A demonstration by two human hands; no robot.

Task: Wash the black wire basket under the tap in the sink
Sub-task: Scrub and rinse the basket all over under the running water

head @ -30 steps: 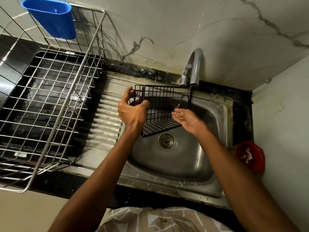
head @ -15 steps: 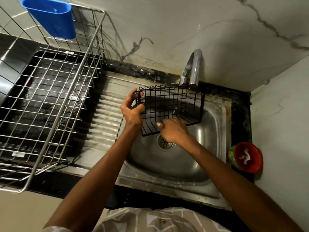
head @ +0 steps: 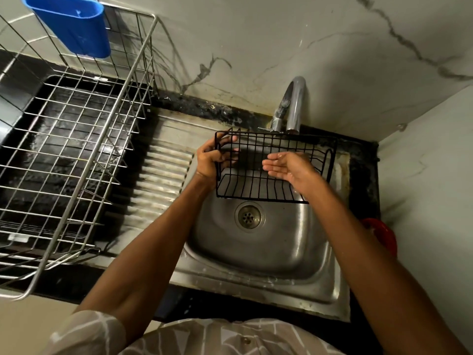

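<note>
The black wire basket (head: pixel 256 180) is held over the steel sink (head: pixel 256 249), directly below the chrome tap (head: pixel 294 103). My left hand (head: pixel 212 162) grips the basket's left end, fingers curled round its wires. My right hand (head: pixel 291 167) lies inside the basket with wet, straight fingers pointing left, palm up, touching the wires. Running water is too faint to make out. The basket's opening faces me and its long side runs left to right.
A large silver wire dish rack (head: pixel 76 149) with a blue plastic cup holder (head: pixel 74 26) fills the counter at left. The ribbed drainboard (head: pixel 158 180) lies between rack and sink. A red bowl (head: pixel 381 237) sits at right, beside the wall.
The basket has turned so its long side lies level under the tap. My right hand moved from the basket's lower front edge up into it, fingers now stretched out.
</note>
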